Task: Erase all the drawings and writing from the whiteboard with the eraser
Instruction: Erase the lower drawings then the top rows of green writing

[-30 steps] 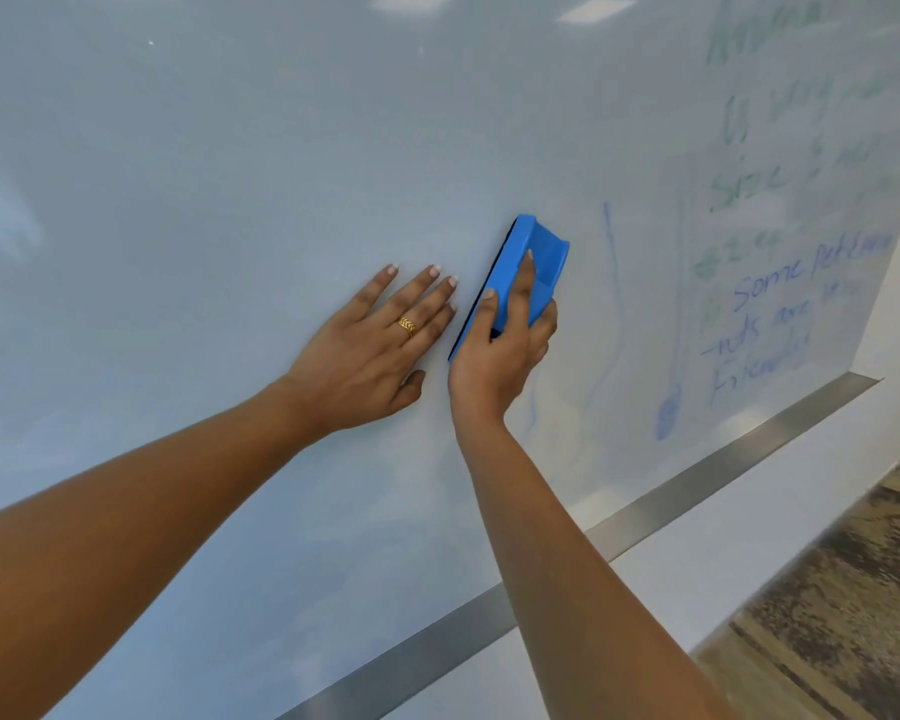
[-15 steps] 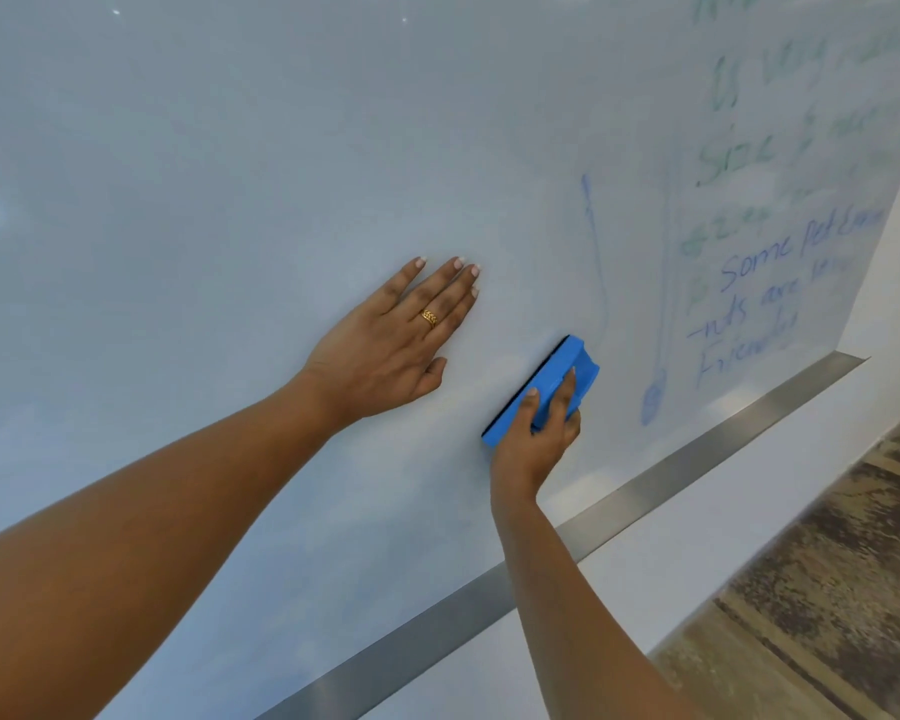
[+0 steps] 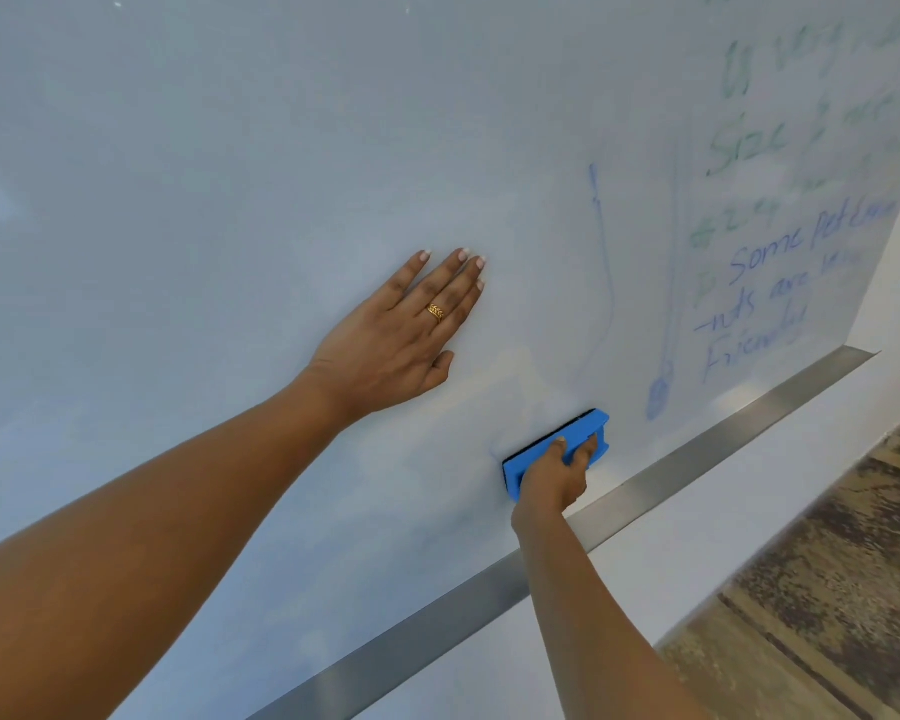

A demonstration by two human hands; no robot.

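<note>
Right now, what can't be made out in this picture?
Head view only.
The green writing: smeared, and cut off by the top and right edges.
Pad face of the eraser: hidden against the whiteboard; the right hand covers part of its back.
Palm of the left hand: flat on the board, hidden beneath the hand.

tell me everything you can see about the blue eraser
The blue plastic block eraser has a moulded grip recess in its back and a dark pad strip along the board-side edge. It sits tilted, pad against the white whiteboard, low down just above the metal ledge. The right hand grips its back, thumb on top, fingers in the recess.
</note>
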